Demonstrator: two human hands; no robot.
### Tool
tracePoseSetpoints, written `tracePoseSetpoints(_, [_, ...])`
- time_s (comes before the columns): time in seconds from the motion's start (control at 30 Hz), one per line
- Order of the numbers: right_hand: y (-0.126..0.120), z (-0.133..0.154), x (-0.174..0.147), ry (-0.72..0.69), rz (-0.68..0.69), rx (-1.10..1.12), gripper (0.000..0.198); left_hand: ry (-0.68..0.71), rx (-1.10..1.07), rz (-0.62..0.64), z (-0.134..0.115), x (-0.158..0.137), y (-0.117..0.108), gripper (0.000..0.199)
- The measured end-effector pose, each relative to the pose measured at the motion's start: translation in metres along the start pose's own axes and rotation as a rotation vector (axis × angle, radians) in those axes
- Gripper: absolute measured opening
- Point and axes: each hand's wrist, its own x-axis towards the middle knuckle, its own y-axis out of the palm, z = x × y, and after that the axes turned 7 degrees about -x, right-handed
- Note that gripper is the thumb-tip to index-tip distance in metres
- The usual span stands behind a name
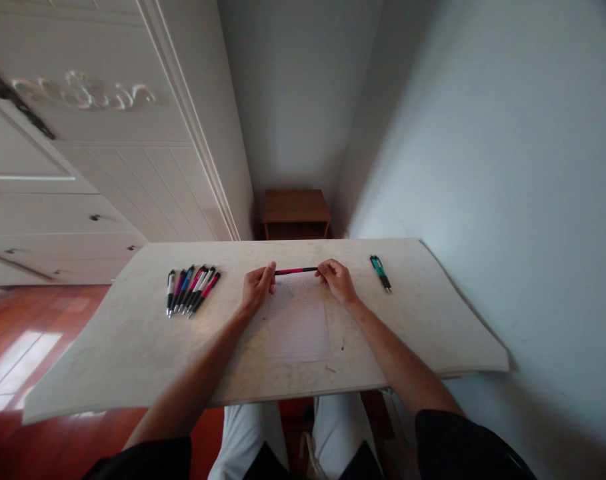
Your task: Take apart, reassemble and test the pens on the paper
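Observation:
A red pen with black ends (296, 271) is held level between my two hands, over the top of a lined sheet of paper (299, 330). My left hand (259, 287) is closed on the pen's left end, thumb on top. The fingers of my right hand (337, 279) pinch its right end. To the left lies a row of several pens (190, 291) in white, purple, blue and red, all with black parts. On the right, green pens (381, 273), apparently two, lie side by side.
The white table (413, 320) has dark marks near its front edge. A white cabinet (193, 120) rises at the left, and a pale wall (507, 167) borders the right side. Behind the table stands a small brown wooden stand (297, 207).

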Motion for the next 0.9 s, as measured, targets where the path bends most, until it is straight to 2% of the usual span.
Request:
tracePoseSetpoints(0.1, [0.0000, 0.0006, -0.0003, 0.009, -0.010, 0.016, 0.043, -0.033, -0.019, 0.000, 0.0020, 0.0013, 0.0004, 0.053])
tracePoseSetpoints(0.23, [-0.0008, 0.0009, -0.0005, 0.026, -0.058, 0.003, 0.044, -0.019, -0.138, 0.028, 0.0000, 0.0018, 0.0003, 0.042])
tracePoseSetpoints(0.33, [-0.0018, -0.0006, 0.0000, 0.024, -0.091, -0.014, 0.046, -0.002, -0.190, 0.067, -0.0003, 0.0013, 0.0008, 0.051])
tracePoseSetpoints(0.4, [-0.0025, -0.0019, 0.0005, 0.016, -0.103, -0.018, 0.046, -0.008, -0.161, 0.108, 0.0009, 0.0010, 0.0018, 0.050])
tracePoseSetpoints(0.47, [-0.0028, -0.0027, 0.0008, 0.013, -0.102, -0.015, 0.046, -0.014, -0.110, 0.132, 0.0020, 0.0011, 0.0029, 0.040])
tracePoseSetpoints(0.7, [-0.0020, 0.0006, 0.0002, 0.000, -0.062, -0.005, 0.040, 0.018, -0.062, 0.069, -0.0038, 0.0015, 0.0030, 0.032])
tracePoseSetpoints(0.9, [-0.0018, 0.0057, 0.0002, -0.008, -0.044, 0.018, 0.035, 0.078, 0.094, 0.071, -0.0040, -0.0009, 0.0002, 0.047])
